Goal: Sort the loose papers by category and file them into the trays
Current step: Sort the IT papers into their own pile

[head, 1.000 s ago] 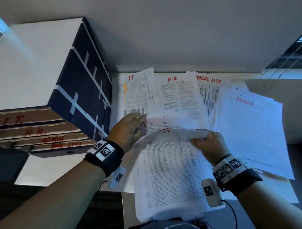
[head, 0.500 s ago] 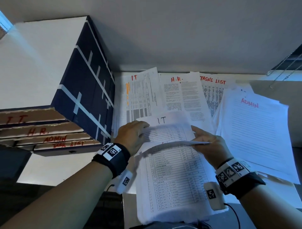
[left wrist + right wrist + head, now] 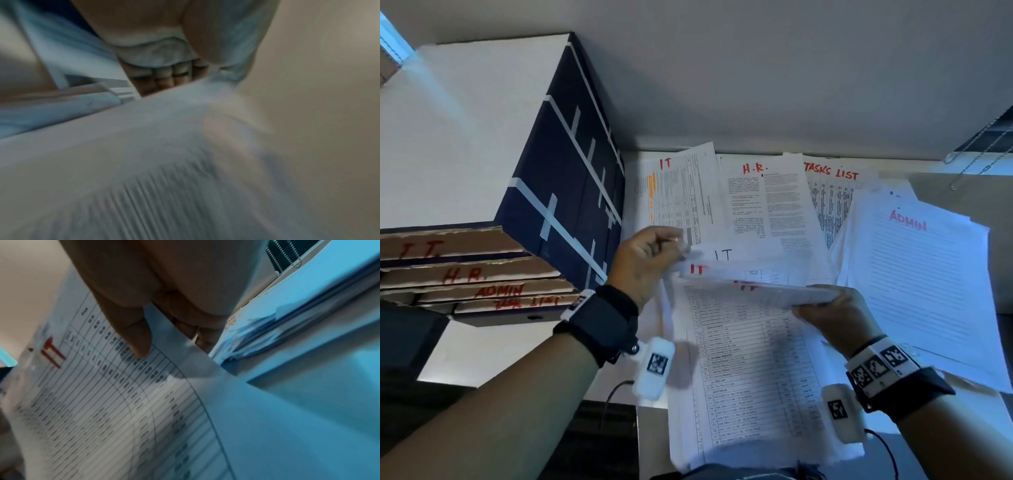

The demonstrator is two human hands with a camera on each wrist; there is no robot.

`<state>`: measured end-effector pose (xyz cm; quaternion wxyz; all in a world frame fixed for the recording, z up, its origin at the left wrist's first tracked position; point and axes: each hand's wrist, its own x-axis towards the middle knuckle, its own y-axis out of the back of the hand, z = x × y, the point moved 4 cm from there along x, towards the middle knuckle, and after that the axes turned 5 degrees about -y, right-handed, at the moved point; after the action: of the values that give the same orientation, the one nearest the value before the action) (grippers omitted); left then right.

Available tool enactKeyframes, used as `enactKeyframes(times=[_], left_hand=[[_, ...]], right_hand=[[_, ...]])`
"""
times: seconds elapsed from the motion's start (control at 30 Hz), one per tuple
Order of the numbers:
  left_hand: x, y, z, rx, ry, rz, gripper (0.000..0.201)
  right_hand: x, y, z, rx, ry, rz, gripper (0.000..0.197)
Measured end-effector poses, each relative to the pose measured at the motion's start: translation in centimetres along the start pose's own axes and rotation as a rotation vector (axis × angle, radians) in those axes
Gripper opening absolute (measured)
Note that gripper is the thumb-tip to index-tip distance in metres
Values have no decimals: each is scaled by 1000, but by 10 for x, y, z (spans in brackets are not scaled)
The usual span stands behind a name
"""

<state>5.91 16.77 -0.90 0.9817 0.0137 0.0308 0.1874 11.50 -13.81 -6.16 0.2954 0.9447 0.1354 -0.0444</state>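
Observation:
A stack of table-printed IT papers (image 3: pixel 750 370) is held up in front of me, red "IT" at its top. My right hand (image 3: pixel 811 306) grips its upper right edge; in the right wrist view the thumb (image 3: pixel 135 337) lies on the top sheet (image 3: pixel 115 402) and the fingers curl beneath. My left hand (image 3: pixel 678 246) is curled at the stack's top left and pinches the corner of an IT sheet (image 3: pixel 726 257) behind it; in the blurred left wrist view its fingers (image 3: pixel 164 73) curl against the paper (image 3: pixel 164 146). The labelled trays (image 3: pixel 465 274) stand at left.
On the desk lie sorted piles marked IT (image 3: pixel 674 192), H.R. (image 3: pixel 763 198), TASKS LIST (image 3: pixel 832 192) and ADMIN (image 3: pixel 921 274). The trays sit in a dark blue box (image 3: pixel 571 192) with a white top, right beside my left hand. A wall rises behind the desk.
My left hand, which lay on the sheets, has curled and moved up and away at the stack's top left corner. The right hand keeps its grip on the stack.

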Motion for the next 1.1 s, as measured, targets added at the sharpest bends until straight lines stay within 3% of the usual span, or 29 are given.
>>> enactKeyframes(times=[0.07, 0.1, 0.17, 0.2, 0.27, 0.33, 0.4, 0.47, 0.53, 0.57, 0.63, 0.73, 0.83, 0.97, 1.1], left_hand=[[16, 4, -9, -27, 143, 124, 13], [26, 5, -16, 156, 165, 103, 15], [42, -2, -31, 825, 180, -188, 21], [46, -8, -41, 1113, 186, -365, 38], [50, -18, -48, 1363, 186, -531, 65], [54, -24, -48, 1362, 168, -499, 69], [55, -26, -48, 1389, 112, -474, 62], [54, -27, -45, 1412, 74, -492, 42], [52, -27, -43, 1387, 70, -540, 8], [50, -25, -44, 1367, 75, -552, 6], [47, -23, -46, 1341, 61, -536, 7], [46, -20, -49, 1344, -33, -461, 33], [44, -19, -54, 1182, -33, -440, 40], [41, -7, -59, 872, 78, -275, 36], [39, 2, -65, 893, 112, -220, 21]], right_hand=[[1, 6, 0, 0, 47, -5, 15], [-2, 9, -4, -17, 98, -18, 20], [-4, 15, 0, 48, 59, -109, 28], [-6, 15, 3, 154, -20, -174, 38], [-9, 12, 7, 276, -156, -175, 72], [-14, 15, 15, 348, -221, -159, 86], [-18, 20, 14, 288, -80, -161, 63], [-22, 24, 10, 251, 0, -146, 37], [-24, 24, 7, 275, 20, -106, 30], [-24, 22, 5, 299, 23, -104, 30], [-24, 20, 3, 352, 30, -115, 31], [-23, 18, 5, 360, 24, -131, 30], [-23, 17, 2, 339, 25, -126, 21], [-24, 14, 6, 375, -35, -127, 23], [-26, 14, 4, 399, -43, -131, 23]])
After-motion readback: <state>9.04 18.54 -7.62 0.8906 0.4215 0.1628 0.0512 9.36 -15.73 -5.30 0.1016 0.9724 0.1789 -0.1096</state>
